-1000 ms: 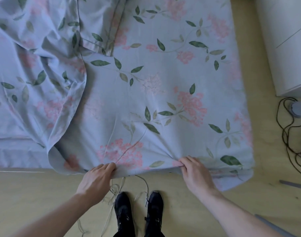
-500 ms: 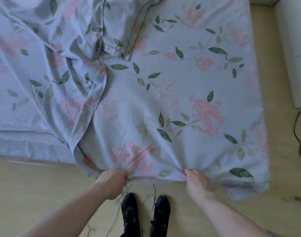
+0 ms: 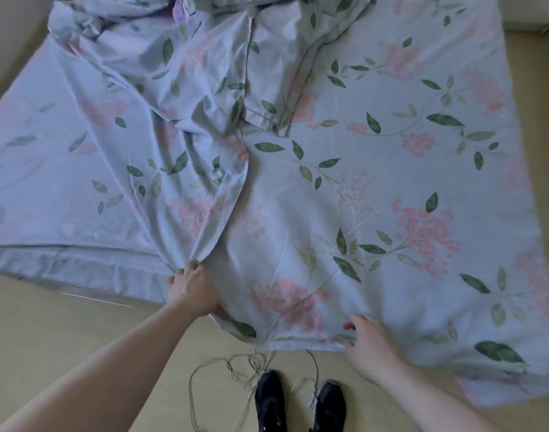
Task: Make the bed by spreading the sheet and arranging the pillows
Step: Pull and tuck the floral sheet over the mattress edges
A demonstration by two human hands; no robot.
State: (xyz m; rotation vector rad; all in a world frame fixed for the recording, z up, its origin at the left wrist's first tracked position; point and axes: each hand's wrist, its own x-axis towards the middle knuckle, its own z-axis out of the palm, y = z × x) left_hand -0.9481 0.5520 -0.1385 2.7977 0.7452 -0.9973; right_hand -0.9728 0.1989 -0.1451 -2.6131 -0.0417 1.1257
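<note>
A pale blue sheet (image 3: 345, 188) printed with pink flowers and green leaves covers a low bed. Its right half lies fairly flat. A folded-over flap (image 3: 186, 157) runs down the middle-left, bunched and creased toward the top. My left hand (image 3: 190, 288) pinches the lower end of that flap at the bed's near edge. My right hand (image 3: 368, 346) rests at the sheet's near hem, fingers loosely curled over the cloth; whether they pinch it is unclear. Crumpled bedding (image 3: 111, 23) lies at the head; no pillow shows plainly.
Thin cloth ties (image 3: 236, 369) trail from the hem onto the tan floor (image 3: 48, 338). My black shoes (image 3: 298, 403) stand just before the bed edge. A pale furniture piece (image 3: 528, 23) shows at the top right corner.
My left hand has moved left and up along the near edge to take the flap's end. My right hand has loosened at the hem. The view has pulled back and shows more bed.
</note>
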